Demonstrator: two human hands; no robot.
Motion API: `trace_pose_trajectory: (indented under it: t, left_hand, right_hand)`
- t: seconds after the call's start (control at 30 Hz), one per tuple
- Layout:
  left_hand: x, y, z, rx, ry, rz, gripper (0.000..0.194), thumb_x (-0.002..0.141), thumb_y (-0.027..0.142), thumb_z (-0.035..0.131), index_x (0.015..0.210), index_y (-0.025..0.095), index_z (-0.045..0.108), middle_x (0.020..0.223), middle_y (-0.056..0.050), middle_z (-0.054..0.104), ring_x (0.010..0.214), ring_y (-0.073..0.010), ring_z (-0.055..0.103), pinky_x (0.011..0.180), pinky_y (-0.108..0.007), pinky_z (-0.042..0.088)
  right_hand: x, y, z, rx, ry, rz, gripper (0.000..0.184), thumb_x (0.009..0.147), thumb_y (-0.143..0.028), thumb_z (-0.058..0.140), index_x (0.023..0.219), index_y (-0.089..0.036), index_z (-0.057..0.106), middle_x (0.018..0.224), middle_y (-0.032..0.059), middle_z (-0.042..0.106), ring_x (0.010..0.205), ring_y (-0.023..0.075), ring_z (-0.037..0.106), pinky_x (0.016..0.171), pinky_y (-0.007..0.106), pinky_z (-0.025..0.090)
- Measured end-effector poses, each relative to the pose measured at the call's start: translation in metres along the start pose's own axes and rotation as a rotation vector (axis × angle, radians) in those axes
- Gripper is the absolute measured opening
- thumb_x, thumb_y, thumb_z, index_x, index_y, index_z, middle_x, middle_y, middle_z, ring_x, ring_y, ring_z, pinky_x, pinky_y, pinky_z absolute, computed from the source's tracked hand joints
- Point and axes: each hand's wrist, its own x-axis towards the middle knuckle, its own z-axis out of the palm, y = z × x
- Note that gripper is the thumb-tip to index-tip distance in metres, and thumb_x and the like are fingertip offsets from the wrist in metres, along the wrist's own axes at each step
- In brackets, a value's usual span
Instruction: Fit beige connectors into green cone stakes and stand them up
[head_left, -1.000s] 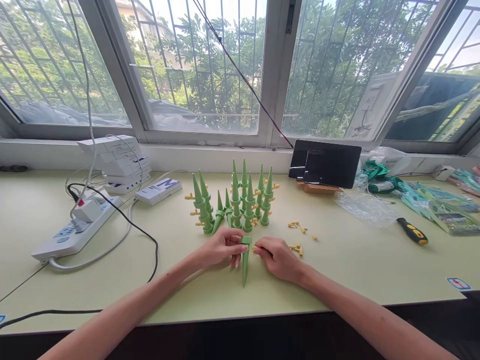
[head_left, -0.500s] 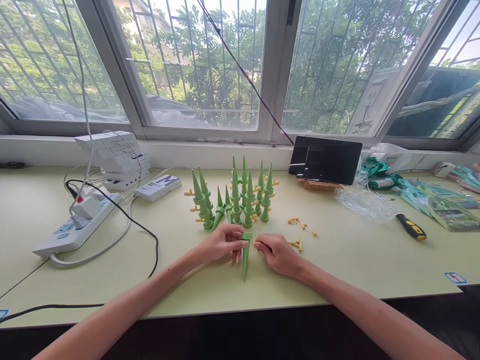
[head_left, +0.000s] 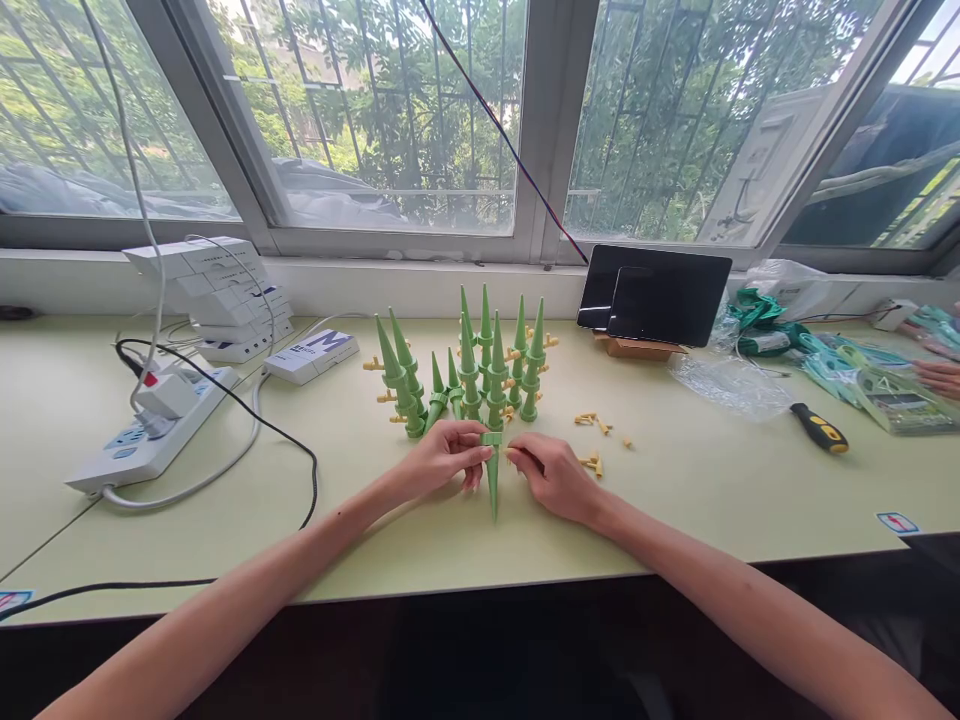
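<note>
My left hand (head_left: 446, 455) is closed on a green plastic watering spike (head_left: 493, 485), gripping it near its collar with the tip pointing down toward me. Just to its right, my right hand (head_left: 555, 475) pinches a small yellow valve (head_left: 509, 452), mostly hidden by the fingers and close to the spike's collar. Behind both hands stand several green spikes (head_left: 495, 380), point up and stacked, many with yellow valves sticking out sideways. Loose yellow valves (head_left: 589, 418) lie on the table to the right of my right hand.
A power strip (head_left: 161, 430) with cables and white boxes (head_left: 315, 357) occupy the left. Toward the right are a black tablet (head_left: 656, 295) on a brown stand, clear plastic wrap (head_left: 739, 385), a screwdriver (head_left: 820, 428) and bagged green items. Another person's hand (head_left: 939, 378) shows at the right edge.
The view has tilted down a little, so everything sits higher. Both hands keep their grips, close together. Another person's hand has appeared at the right edge.
</note>
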Motion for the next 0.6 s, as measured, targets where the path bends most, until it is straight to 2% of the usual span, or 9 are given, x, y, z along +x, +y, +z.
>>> trace_pose_trajectory:
  t: [0.17, 0.6]
  left_hand:
    - [0.0001, 0.0014, 0.0001, -0.020, 0.018, 0.024, 0.030, 0.084, 0.040, 0.069, 0.086, 0.012, 0.058, 0.056, 0.002, 0.061, 0.045, -0.0102, 0.058, 0.046, -0.020, 0.045]
    - [0.0001, 0.0000, 0.0032, -0.016, 0.033, 0.053, 0.028, 0.082, 0.037, 0.071, 0.087, 0.011, 0.061, 0.051, 0.002, 0.060, 0.043, -0.0113, 0.058, 0.045, -0.021, 0.047]
  right_hand:
    - [0.0010, 0.0007, -0.0012, 0.027, 0.042, -0.032, 0.018, 0.100, -0.023, 0.043, 0.094, -0.019, 0.060, 0.080, 0.0033, 0.060, 0.072, 0.0159, 0.055, 0.068, 0.027, 0.042]
    - [-0.0007, 0.0069, 0.0027, 0.015, 0.015, -0.021, 0.025, 0.098, -0.020, 0.042, 0.075, -0.018, 0.052, 0.067, 0.0001, 0.051, 0.060, 0.0132, 0.045, 0.059, 0.025, 0.036]
